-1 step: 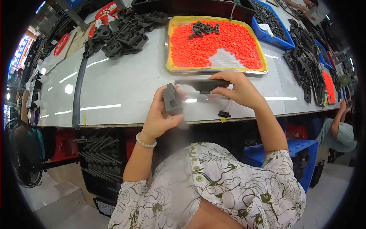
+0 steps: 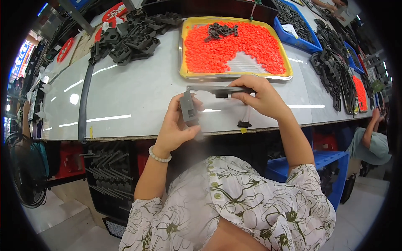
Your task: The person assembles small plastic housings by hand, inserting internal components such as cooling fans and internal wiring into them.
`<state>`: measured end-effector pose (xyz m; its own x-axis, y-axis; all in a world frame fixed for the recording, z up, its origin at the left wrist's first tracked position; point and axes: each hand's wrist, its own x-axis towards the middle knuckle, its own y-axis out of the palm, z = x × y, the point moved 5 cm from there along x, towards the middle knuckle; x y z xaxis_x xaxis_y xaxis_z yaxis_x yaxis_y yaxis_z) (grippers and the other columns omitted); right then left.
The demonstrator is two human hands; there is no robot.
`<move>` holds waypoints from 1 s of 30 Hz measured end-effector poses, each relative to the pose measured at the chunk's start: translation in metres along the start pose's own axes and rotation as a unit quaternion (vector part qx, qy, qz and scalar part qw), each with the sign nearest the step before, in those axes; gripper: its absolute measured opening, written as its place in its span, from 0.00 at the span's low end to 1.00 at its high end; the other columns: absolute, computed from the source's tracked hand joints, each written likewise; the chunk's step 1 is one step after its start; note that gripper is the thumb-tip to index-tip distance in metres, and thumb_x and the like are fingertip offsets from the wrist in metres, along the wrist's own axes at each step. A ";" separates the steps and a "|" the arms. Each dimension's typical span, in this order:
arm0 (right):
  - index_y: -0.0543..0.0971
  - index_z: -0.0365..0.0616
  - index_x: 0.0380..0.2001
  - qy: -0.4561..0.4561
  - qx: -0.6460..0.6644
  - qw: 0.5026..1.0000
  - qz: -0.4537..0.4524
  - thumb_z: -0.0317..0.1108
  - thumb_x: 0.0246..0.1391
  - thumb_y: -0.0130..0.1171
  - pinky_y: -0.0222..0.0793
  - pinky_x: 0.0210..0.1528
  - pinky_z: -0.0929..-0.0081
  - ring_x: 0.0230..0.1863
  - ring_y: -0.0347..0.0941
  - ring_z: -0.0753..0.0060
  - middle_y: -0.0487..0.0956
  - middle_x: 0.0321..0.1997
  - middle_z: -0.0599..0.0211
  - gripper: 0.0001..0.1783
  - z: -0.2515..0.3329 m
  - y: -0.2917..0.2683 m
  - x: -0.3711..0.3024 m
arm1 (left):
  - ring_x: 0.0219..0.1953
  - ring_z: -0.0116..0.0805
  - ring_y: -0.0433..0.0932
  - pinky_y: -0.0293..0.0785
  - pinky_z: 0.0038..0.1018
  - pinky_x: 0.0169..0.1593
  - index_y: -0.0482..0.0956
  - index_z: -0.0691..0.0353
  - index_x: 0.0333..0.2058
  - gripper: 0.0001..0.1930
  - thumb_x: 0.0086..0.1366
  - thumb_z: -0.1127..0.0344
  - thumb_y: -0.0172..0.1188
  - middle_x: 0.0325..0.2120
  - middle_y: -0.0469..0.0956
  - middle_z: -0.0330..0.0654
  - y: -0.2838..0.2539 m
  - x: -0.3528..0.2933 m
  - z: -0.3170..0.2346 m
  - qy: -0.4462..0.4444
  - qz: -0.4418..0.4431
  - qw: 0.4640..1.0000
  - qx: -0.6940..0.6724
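Note:
In my left hand (image 2: pixel 171 131), fingers and thumb close around a dark grey moulded plastic block (image 2: pixel 188 108) with a small recess in its face. Between the thumb and fingers of my right hand (image 2: pixel 266 98) is a long, flat dark grey plastic piece (image 2: pixel 209 89), held level over the table. Its left end lies at the block's upper end; whether they touch I cannot tell. Thin wires (image 2: pixel 247 112) hang below my right hand to a small black connector (image 2: pixel 244 124) near the table's front edge.
Beyond my hands stands a yellow-rimmed tray (image 2: pixel 183 62) of small orange-red pieces (image 2: pixel 209 52), topped by dark parts (image 2: pixel 222 31). Dark plastic housings (image 2: pixel 130 44) are heaped at the far left. A blue bin (image 2: pixel 299 42) and more dark parts (image 2: pixel 328 77) lie right. Another person (image 2: pixel 368 142) is at far right.
The block in my left hand has turned slightly. The left end of the long piece is now closer to the block's upper end, and the connector hangs turned a little differently.

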<state>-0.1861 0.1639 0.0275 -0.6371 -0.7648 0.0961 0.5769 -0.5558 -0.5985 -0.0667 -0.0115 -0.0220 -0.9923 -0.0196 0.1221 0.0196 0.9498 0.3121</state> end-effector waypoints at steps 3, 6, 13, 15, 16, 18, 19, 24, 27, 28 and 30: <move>0.76 0.38 0.36 -0.057 0.040 0.997 -0.029 0.28 0.46 0.59 0.65 0.29 0.78 0.28 0.71 0.74 0.76 0.26 0.64 0.12 0.017 -0.005 -0.006 | 0.47 0.35 0.71 0.68 0.31 0.52 0.55 0.64 0.56 0.38 0.47 0.71 0.64 0.46 0.67 0.44 0.009 -0.001 0.005 -0.019 -0.005 0.999 0.026; 0.75 0.37 0.36 -0.069 0.111 0.991 -0.024 0.28 0.47 0.59 0.66 0.30 0.77 0.28 0.72 0.73 0.76 0.27 0.64 0.11 0.025 -0.005 -0.008 | 0.50 0.31 0.64 0.63 0.28 0.53 0.53 0.62 0.58 0.38 0.46 0.83 0.55 0.47 0.63 0.41 0.013 0.006 0.008 -0.041 -0.003 0.999 -0.003; 0.76 0.37 0.34 -0.084 0.084 0.993 -0.010 0.29 0.47 0.59 0.67 0.32 0.75 0.28 0.72 0.70 0.76 0.27 0.62 0.10 0.036 -0.005 -0.013 | 0.58 0.32 0.57 0.56 0.30 0.59 0.50 0.64 0.61 0.41 0.48 0.83 0.58 0.58 0.55 0.43 0.024 0.013 0.007 -0.023 0.022 0.999 0.004; 0.76 0.37 0.34 -0.089 0.075 0.993 -0.019 0.29 0.47 0.60 0.67 0.32 0.75 0.29 0.72 0.69 0.76 0.27 0.62 0.10 0.036 -0.007 -0.014 | 0.59 0.33 0.56 0.55 0.31 0.60 0.50 0.64 0.61 0.41 0.48 0.82 0.59 0.61 0.53 0.43 0.024 0.014 0.009 -0.036 0.032 0.999 0.011; 0.76 0.37 0.33 -0.100 0.064 0.993 -0.021 0.29 0.46 0.60 0.67 0.32 0.74 0.28 0.72 0.68 0.76 0.27 0.62 0.10 0.037 -0.008 -0.015 | 0.55 0.31 0.61 0.61 0.29 0.57 0.53 0.64 0.60 0.39 0.48 0.80 0.61 0.60 0.54 0.44 0.024 0.014 0.008 -0.014 0.031 0.999 0.016; 0.76 0.38 0.33 -0.109 0.052 0.992 -0.025 0.29 0.45 0.60 0.66 0.31 0.73 0.28 0.71 0.66 0.75 0.27 0.62 0.10 0.038 -0.008 -0.016 | 0.51 0.30 0.66 0.66 0.28 0.53 0.56 0.64 0.59 0.38 0.49 0.78 0.63 0.60 0.54 0.44 0.024 0.014 0.008 0.008 0.032 0.999 0.019; 0.76 0.38 0.33 -0.117 0.050 0.991 -0.030 0.28 0.44 0.60 0.66 0.30 0.73 0.27 0.71 0.65 0.75 0.26 0.62 0.10 0.039 -0.009 -0.016 | 0.51 0.30 0.66 0.66 0.28 0.53 0.56 0.65 0.59 0.38 0.48 0.78 0.64 0.60 0.54 0.44 0.024 0.015 0.008 0.011 0.030 0.999 0.035; 0.77 0.39 0.31 -0.128 0.043 0.990 -0.037 0.27 0.42 0.61 0.64 0.29 0.71 0.26 0.69 0.63 0.73 0.24 0.62 0.09 0.039 -0.013 -0.019 | 0.53 0.31 0.66 0.67 0.28 0.53 0.57 0.66 0.58 0.38 0.48 0.77 0.65 0.62 0.51 0.45 0.026 0.018 0.004 0.007 0.057 0.995 0.082; 0.77 0.36 0.30 -0.166 0.031 0.985 -0.042 0.25 0.45 0.60 0.58 0.24 0.78 0.22 0.65 0.74 0.73 0.21 0.65 0.07 0.040 -0.011 -0.020 | 0.54 0.31 0.65 0.63 0.29 0.57 0.50 0.65 0.61 0.43 0.48 0.79 0.64 0.57 0.58 0.42 0.033 0.019 0.001 -0.022 0.088 0.990 0.109; 0.77 0.37 0.31 -0.142 0.050 0.987 -0.046 0.26 0.43 0.60 0.62 0.27 0.75 0.24 0.68 0.69 0.74 0.24 0.63 0.09 0.039 -0.008 -0.020 | 0.53 0.30 0.66 0.64 0.29 0.56 0.51 0.66 0.61 0.42 0.48 0.78 0.65 0.56 0.60 0.42 0.036 0.019 0.002 -0.026 0.081 0.992 0.096; 0.77 0.38 0.32 -0.117 0.066 0.989 -0.053 0.26 0.42 0.61 0.65 0.30 0.71 0.27 0.71 0.64 0.75 0.26 0.61 0.10 0.038 -0.006 -0.019 | 0.51 0.30 0.67 0.65 0.28 0.55 0.52 0.66 0.60 0.42 0.48 0.78 0.65 0.54 0.61 0.41 0.039 0.022 0.002 -0.030 0.077 0.993 0.083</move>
<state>-0.1577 0.1695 0.0591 -0.5701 -0.7463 0.3436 0.5857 -0.6625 -0.4671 -0.0875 0.0254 -0.0089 -0.9847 0.1432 0.0990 0.1558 0.9786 0.1345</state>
